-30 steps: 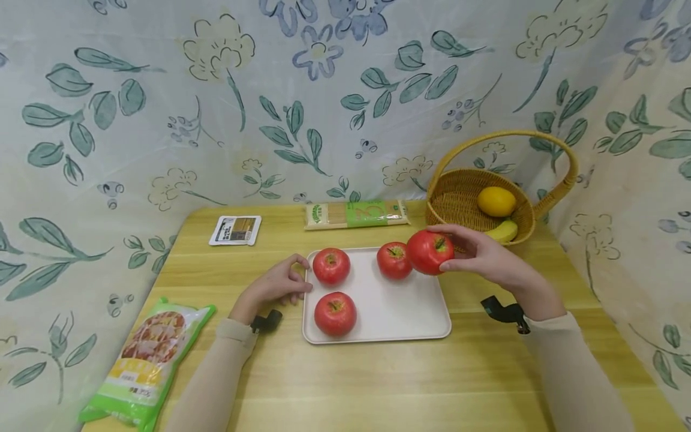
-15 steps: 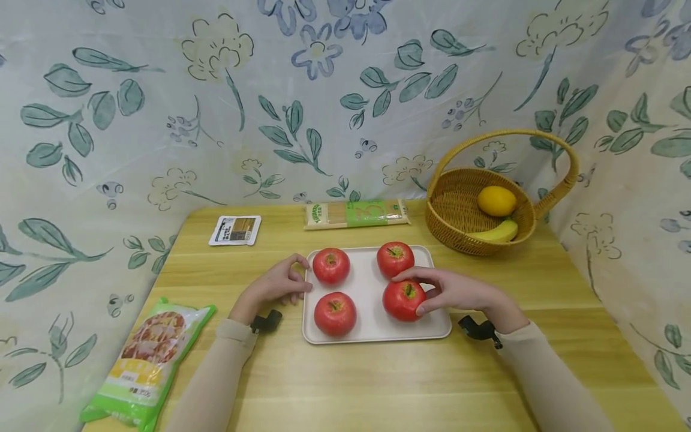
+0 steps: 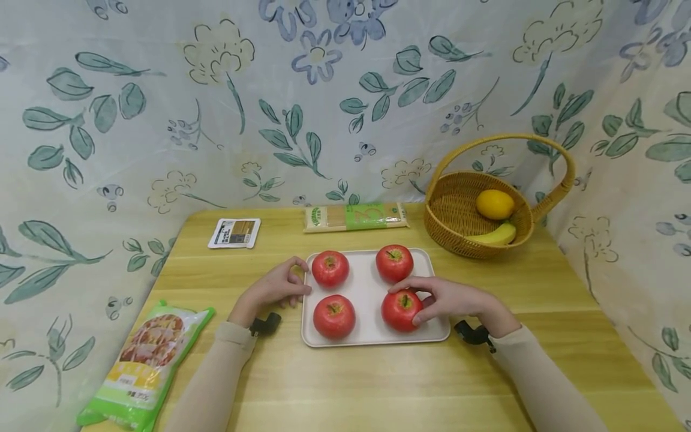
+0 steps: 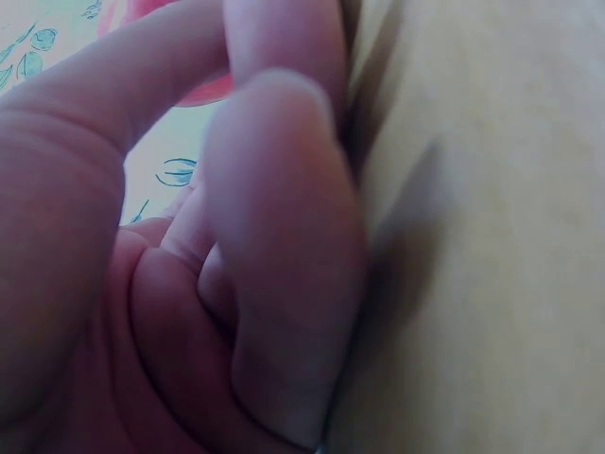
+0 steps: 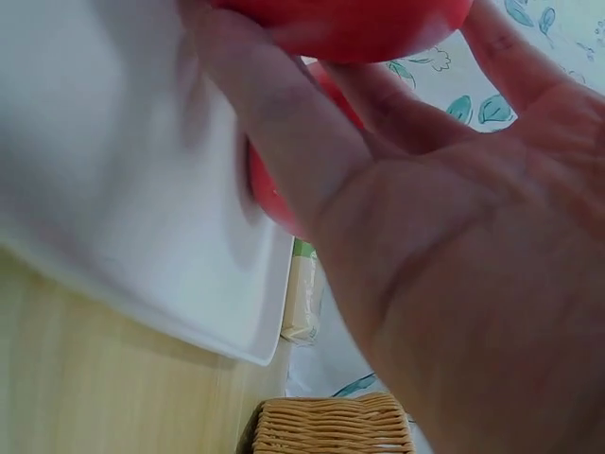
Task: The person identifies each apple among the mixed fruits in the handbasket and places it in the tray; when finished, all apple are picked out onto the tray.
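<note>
In the head view, four-cornered white tray [image 3: 369, 327] lies on the table with several red apples on it. At its front right, my right hand [image 3: 456, 300] grips an apple [image 3: 400, 311] between thumb and fingers, low over the tray. The right wrist view has this held apple [image 5: 359, 24] at its top. Another apple [image 3: 394, 263] sits just behind. On the left half are a rear apple [image 3: 330, 268] and a front apple [image 3: 334, 317]. My left hand [image 3: 275, 285] holds the tray's left edge, fingers bent; in the left wrist view its fingers [image 4: 284, 227] hide the contact.
A wicker basket [image 3: 450, 207] at the back right holds a lemon [image 3: 494, 204] and a banana [image 3: 496, 234]. A noodle pack [image 3: 356, 217] lies behind the tray. A small white packet [image 3: 234, 233] is back left; a green-edged food bag [image 3: 146, 363] lies front left.
My right hand has carried the apple from beside the basket down and left to the tray's front right. My left hand has stayed at the tray's left edge.
</note>
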The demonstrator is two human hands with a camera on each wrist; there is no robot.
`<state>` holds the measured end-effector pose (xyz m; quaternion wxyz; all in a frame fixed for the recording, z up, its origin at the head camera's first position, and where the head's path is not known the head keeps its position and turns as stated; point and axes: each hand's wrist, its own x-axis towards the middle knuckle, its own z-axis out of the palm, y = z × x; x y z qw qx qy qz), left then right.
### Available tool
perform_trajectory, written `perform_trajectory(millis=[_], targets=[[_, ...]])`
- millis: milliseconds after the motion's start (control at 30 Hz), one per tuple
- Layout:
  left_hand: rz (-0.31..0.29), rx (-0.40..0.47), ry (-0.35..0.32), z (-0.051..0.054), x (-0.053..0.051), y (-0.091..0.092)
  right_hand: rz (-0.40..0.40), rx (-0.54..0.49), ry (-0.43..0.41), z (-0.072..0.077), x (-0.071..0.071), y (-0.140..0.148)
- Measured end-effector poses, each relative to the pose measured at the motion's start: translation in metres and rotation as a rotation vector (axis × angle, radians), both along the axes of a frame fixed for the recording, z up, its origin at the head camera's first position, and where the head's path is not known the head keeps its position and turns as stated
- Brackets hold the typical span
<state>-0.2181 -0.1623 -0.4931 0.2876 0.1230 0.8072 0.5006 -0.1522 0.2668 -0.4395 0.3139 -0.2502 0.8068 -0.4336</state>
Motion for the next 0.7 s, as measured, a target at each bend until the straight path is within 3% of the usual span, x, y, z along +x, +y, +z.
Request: perform_trajectory(millis=[700], targets=[[-0.011,-0.001,0.007,-0.0026,-0.0005,-0.0005,0.000,0.032,0.012,-0.0062,0.0043,-0.0061]])
